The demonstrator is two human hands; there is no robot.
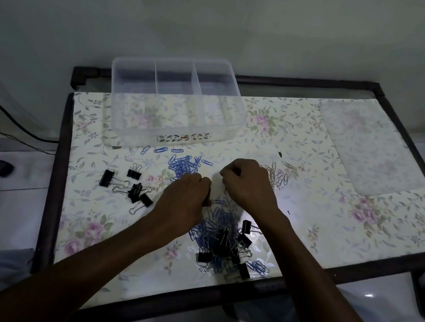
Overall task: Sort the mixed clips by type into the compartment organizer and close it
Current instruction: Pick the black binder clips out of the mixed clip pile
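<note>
Left hand (187, 193) and right hand (247, 185) curl over clips, grip unclear — piles pre-sorted; organizer (176, 101) at 11 o'clock holds none.

Dim, bluish cast, glare patches, edges warped

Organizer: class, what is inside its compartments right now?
The organizer looks empty: three clear compartments showing only the floral table cover through the base. No clips visible inside.
</note>
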